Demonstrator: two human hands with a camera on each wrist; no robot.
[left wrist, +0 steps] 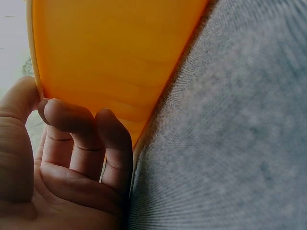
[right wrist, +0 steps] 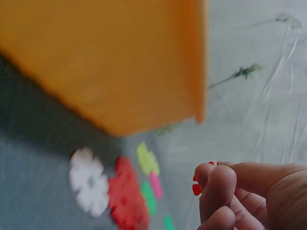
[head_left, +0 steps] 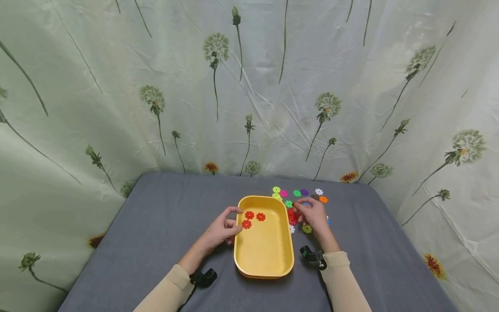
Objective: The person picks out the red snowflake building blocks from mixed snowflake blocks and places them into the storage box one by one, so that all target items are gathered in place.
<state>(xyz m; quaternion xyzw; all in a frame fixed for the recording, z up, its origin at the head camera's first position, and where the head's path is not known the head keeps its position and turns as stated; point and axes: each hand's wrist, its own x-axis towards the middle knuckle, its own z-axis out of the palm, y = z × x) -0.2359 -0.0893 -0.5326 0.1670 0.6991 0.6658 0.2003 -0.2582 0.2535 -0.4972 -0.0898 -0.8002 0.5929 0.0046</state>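
A deep yellow plastic tub (head_left: 269,255) with rounded corners holds three red notched plastic discs (head_left: 260,217) near its far left corner. My left hand (head_left: 219,227) grips the tub's left rim, the thumb at the rim and the other fingers bent against the outer wall (left wrist: 110,57). To the right of the tub, my right hand (head_left: 315,215) pinches a red notched disc (right wrist: 196,189) between thumb and fingertip. That disc is mostly hidden by the fingers. Below this hand lie more red discs (right wrist: 128,196) and a white disc (right wrist: 89,182).
Loose notched discs in several colours lie right of the tub, among them a green disc (head_left: 297,193), an orange disc (head_left: 323,199) and an olive disc (head_left: 307,229). Grey cloth (head_left: 175,216) covers the table. A flower-printed curtain (head_left: 265,99) hangs behind and at both sides.
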